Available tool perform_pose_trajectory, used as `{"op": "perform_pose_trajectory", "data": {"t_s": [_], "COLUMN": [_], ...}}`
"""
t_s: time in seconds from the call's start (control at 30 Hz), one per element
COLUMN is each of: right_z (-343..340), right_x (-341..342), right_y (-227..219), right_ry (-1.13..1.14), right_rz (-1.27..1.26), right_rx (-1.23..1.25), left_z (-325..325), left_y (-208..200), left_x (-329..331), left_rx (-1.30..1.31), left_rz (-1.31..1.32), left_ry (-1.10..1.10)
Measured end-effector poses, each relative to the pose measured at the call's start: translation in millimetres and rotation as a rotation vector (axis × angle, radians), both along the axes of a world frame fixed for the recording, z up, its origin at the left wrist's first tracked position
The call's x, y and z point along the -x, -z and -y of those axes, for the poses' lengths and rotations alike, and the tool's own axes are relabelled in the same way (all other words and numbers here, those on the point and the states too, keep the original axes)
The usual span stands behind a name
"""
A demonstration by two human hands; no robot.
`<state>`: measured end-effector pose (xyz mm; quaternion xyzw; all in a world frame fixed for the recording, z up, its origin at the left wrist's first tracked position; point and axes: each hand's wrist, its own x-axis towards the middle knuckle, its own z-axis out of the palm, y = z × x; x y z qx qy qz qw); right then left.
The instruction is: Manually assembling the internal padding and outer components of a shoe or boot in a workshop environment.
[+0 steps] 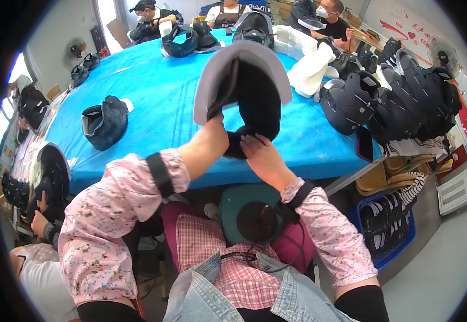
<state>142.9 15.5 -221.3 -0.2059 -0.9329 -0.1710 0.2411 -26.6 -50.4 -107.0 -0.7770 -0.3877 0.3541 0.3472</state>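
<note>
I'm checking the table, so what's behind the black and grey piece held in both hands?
Around the held piece, blue table cover shows, and beyond its top edge sits part of a dark item. Anything the piece itself blocks cannot be seen.

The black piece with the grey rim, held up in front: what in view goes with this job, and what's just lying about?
Belongs:
- black piece with the grey rim
- left hand and right hand, both on it

Lying about, as far as I can tell:
- phone at the table's edge
- lone dark piece at left
- white forms beyond, use unclear
</note>
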Motion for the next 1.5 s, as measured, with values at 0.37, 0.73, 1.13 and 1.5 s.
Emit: {"op": "perform_pose_trajectory", "data": {"t_s": [0.37,0.73,1.13,1.5], "right_z": [-5,2,-5,12], "right_x": [-5,-34,-74,-55], "right_y": [6,15,-2,6], "right_ry": [0.007,0.1,0.094,0.232], "right_rz": [-0.188,-0.311,-0.237,-0.122], "right_rx": [0.253,0.191,0.268,0.274], "left_z": [-33,-39,-40,-29], "left_y": [62,42,41,83], "left_x": [-2,-17,-42,-45], "left_rx": [-0.032,-0.077,0.098,-0.107], "left_rz": [0.329,0.183,0.085,0.409], "left_ry": [0.162,0.155,0.087,0.14]}}
